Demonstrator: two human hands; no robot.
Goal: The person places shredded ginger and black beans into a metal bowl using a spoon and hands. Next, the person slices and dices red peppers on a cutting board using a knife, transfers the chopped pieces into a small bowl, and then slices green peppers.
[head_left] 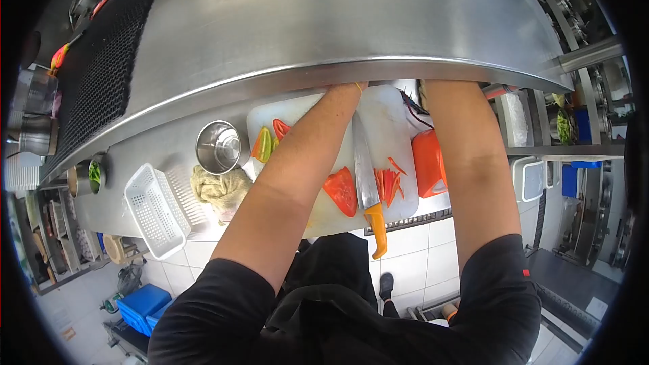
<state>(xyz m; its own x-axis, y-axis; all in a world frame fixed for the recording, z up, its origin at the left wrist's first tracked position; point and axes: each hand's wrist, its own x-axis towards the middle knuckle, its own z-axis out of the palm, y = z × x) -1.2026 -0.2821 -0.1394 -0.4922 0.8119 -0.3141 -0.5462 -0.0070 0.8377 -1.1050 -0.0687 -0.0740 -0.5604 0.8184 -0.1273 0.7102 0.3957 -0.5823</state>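
Note:
Both my forearms reach forward under the steel shelf (351,71), and its edge hides my left hand and my right hand. A white cutting board (399,111) lies beneath my left forearm. On it rests a chef's knife (366,176), its orange handle overhanging the board's near edge. A flattened piece of red pepper (341,191) is left of the blade, and thin red pepper strips (387,186) are to its right. Pieces of green and red pepper (263,145) sit at the board's left, partly covered by my arm. A red container (429,165) stands beside my right forearm.
A round steel bowl (218,147) and a crumpled cloth (221,190) are left of the board. Farther left, a white perforated basket (155,206) sits at the counter's near edge. A black mesh mat (111,71) covers the shelf's left end. Racks (588,88) stand at right.

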